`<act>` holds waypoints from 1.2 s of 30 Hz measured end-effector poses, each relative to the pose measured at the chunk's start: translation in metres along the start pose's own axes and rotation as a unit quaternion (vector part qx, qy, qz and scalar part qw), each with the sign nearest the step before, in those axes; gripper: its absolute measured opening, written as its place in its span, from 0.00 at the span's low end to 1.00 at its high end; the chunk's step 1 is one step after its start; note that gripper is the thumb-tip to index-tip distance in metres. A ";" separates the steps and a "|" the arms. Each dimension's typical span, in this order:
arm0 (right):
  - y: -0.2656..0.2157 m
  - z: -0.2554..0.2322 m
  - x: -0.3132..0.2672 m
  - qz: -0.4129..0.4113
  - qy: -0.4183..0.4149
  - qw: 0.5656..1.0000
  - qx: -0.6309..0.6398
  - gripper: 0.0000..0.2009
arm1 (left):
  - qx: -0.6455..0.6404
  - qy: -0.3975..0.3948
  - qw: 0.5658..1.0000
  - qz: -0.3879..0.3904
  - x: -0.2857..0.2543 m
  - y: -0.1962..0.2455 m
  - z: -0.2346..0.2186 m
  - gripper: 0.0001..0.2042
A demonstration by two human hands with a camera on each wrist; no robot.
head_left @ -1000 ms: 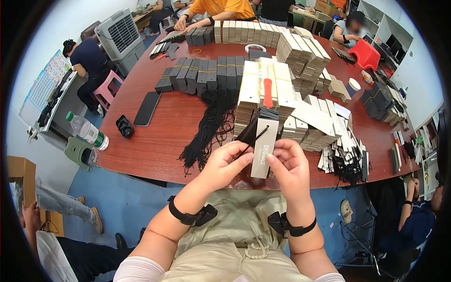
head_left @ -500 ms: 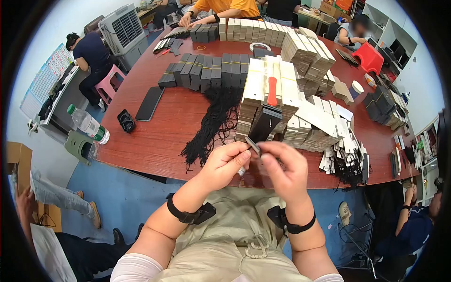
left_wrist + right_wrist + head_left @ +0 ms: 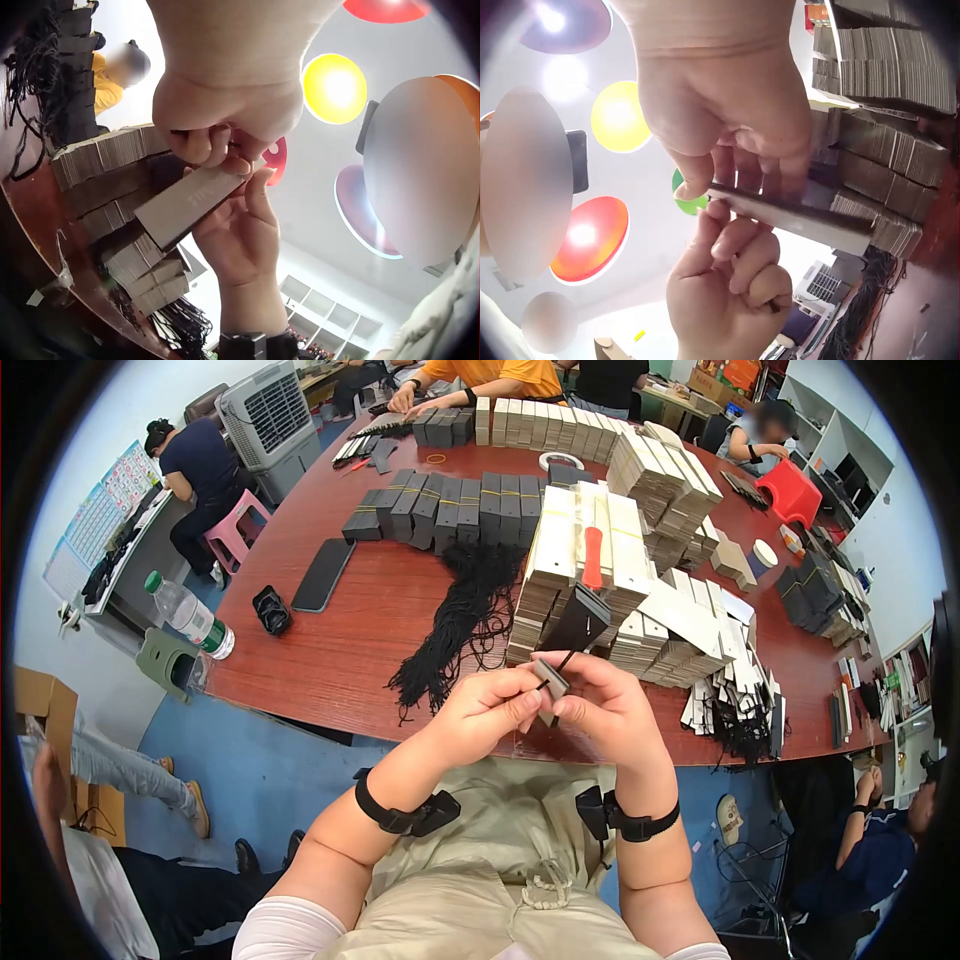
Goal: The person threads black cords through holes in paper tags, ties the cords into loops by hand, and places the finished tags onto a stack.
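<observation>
Between both hands is a pale grey hang tag (image 3: pixel 553 676) with a dark edge, tilted nearly edge-on in the head view. In the left wrist view its printed face (image 3: pixel 187 206) shows. My left hand (image 3: pixel 487 712) pinches black cord at the holed end, its other fingers curled. A bit of this cord (image 3: pixel 774 306) shows at the curled fingers in the right wrist view. Thumb and fingers of my right hand (image 3: pixel 612 708) grip the tag from the other side. Just beyond the hands stands a black tag stack (image 3: pixel 577 622), near a red handle (image 3: pixel 592 558).
Banded pale tag stacks (image 3: pixel 555 535) rise beyond my hands, with black stacks (image 3: pixel 440 510) farther left. Loose black cords (image 3: pixel 455 615) lie left of them. Corded tags (image 3: pixel 735 705) pile up at right. A phone (image 3: pixel 324 575) and a bottle (image 3: pixel 190 615) are at left.
The tag's printed face was toward the head camera a second ago; it has since been turned nearly edge-on. My right hand has shifted its hold along it, and cord now shows at its end.
</observation>
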State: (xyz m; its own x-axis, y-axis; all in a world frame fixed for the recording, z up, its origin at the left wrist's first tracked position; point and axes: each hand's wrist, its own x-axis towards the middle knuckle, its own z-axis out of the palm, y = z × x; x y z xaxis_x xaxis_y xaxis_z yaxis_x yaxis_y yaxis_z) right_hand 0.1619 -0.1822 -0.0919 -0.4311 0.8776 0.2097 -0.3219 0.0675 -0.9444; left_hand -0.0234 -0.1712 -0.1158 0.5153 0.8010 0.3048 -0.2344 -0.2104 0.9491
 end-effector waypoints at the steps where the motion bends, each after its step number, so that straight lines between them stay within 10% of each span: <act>1: 0.001 -0.003 -0.001 -0.003 0.005 1.000 -0.002 0.20 | -0.013 -0.006 1.000 -0.020 -0.001 0.003 0.000 0.11; 16: -0.019 0.010 0.001 -0.082 0.198 0.976 -0.041 0.08 | -0.006 -0.009 0.999 -0.034 -0.002 0.007 0.000 0.11; 27: -0.017 0.018 0.017 -0.289 0.386 0.695 -0.533 0.09 | 0.021 -0.002 1.000 -0.017 -0.002 0.008 0.005 0.10; 32: -0.021 0.035 0.006 -0.115 0.293 0.932 -0.181 0.05 | 0.022 -0.008 1.000 -0.016 -0.002 0.010 0.004 0.10; 36: -0.015 0.027 0.008 -0.067 0.252 0.954 -0.147 0.04 | 0.030 -0.009 0.999 -0.029 -0.002 0.010 0.005 0.10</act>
State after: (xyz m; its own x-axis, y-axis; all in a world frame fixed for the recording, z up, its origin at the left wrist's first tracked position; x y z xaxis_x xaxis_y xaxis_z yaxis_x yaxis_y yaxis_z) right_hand 0.1403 -0.1889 -0.0689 0.0818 0.9638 0.2539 -0.0641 0.2594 -0.9637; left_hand -0.0225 -0.1783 -0.1067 0.5413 0.8025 0.2508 -0.1546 -0.1983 0.9679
